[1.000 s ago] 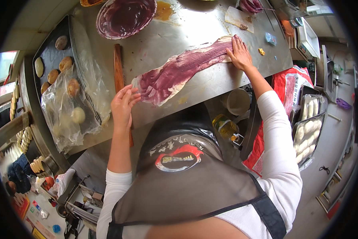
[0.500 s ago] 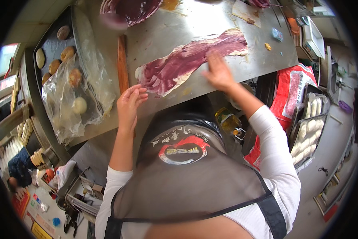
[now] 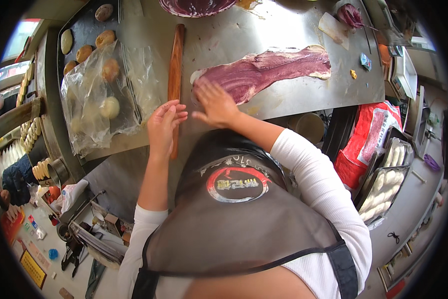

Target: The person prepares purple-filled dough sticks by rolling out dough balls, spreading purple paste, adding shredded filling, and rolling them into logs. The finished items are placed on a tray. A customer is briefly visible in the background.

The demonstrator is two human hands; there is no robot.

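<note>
A long flat sheet of pale dough [image 3: 278, 67] covered with purple paste lies slantwise on the metal table. My right hand [image 3: 216, 104] rests flat on its left end, fingers stretched out and slightly blurred. My left hand [image 3: 165, 121] hovers at the table's front edge, fingers loosely bent and apart, holding nothing. Beside it, a wooden rolling pin [image 3: 176, 65] lies pointing away from me; its near end is partly behind the hand. At the far edge of the view sits a bowl [image 3: 199, 13] of purple paste, partly cut off.
On the left, a dark tray [image 3: 79, 30] holds several round buns, partly under clear plastic [image 3: 91, 107]. A scraper [image 3: 332, 29], a purple lump [image 3: 350, 15] and a small blue packet [image 3: 365, 62] lie at the far right. Below the table's right edge stand a red bag [image 3: 353, 154] and trays of shaped dough [image 3: 383, 194].
My right hand has swept left along the dough, from its middle to its left end. The left hand stays nearly where it was. The view has shifted a little.
</note>
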